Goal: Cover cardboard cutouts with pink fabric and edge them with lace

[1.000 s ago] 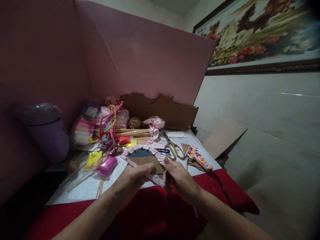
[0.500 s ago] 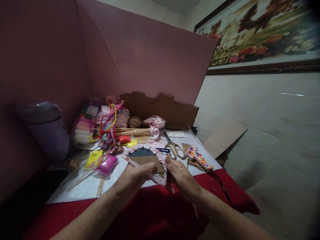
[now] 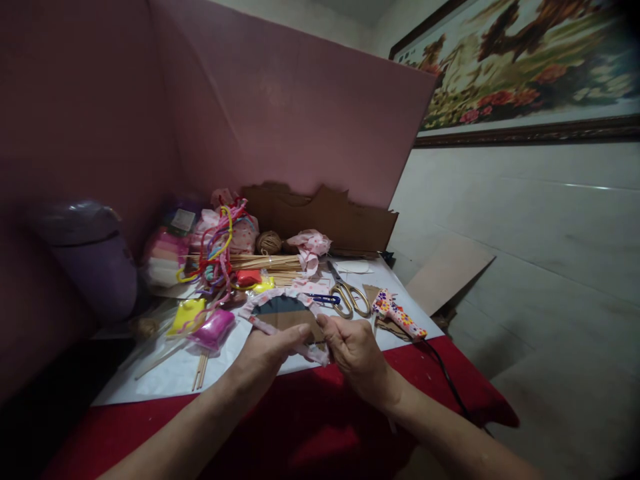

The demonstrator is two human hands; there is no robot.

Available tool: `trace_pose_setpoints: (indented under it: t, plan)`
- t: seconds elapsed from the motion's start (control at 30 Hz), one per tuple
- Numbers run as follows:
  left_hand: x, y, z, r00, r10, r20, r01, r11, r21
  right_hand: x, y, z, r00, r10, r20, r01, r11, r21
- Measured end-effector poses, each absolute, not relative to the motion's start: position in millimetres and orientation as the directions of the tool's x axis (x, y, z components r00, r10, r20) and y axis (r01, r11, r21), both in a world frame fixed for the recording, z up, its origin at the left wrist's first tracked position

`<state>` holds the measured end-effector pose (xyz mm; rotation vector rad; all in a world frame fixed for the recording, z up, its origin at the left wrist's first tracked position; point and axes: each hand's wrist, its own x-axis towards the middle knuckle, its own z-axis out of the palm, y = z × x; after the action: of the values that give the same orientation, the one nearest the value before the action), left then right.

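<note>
Fabric trim (image 3: 314, 354) is pinched against the cardboard disc (image 3: 286, 315) by the left hand (image 3: 267, 351) and right hand (image 3: 354, 351); it could be peeled loose by uneven pulling.

Both hands grip a frilled cardboard piece.
The left hand (image 3: 265, 350) and right hand (image 3: 353, 350) pinch what seems a pink-ribbon-edged brown cardboard semicircle (image 3: 286, 315) near the white sheet's (image 3: 165, 377) front edge.

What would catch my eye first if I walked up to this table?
Front and centre, the left hand and right hand pinch a fabric-trimmed cardboard piece. Behind it to the left lies a bright heap of pipe cleaners; gold scissors and a flowered glue gun sit to the right.
</note>
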<state>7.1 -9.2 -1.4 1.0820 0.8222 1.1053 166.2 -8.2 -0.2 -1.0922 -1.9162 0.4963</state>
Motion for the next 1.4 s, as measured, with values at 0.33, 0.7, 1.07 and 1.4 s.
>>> trace_pose_setpoints:
  t: [0.33, 0.7, 1.07, 1.4]
  plan:
    - [12, -9, 3, 0.290, 0.957, -0.028, -0.402, 0.148, 0.903, 168, -7, -6, -0.228, 0.953, 0.199, 0.214, 0.248, -0.945]
    - [11, -8, 0, 0.207, 0.978, -0.030, -0.297, 0.093, 0.950, 163, -10, -7, -0.190, 0.881, 0.433, 0.505, 0.466, -0.727]
    - [8, -5, -7, 0.252, 0.968, -0.009, -0.189, 0.058, 0.980, 160, -5, -4, -0.181, 0.883, 0.434, 0.468, 0.465, -0.751]
    - [8, -3, -12, 0.311, 0.950, 0.010, -0.189, 0.052, 0.981, 165, 5, -5, -0.190, 0.930, 0.315, 0.364, 0.365, -0.857]
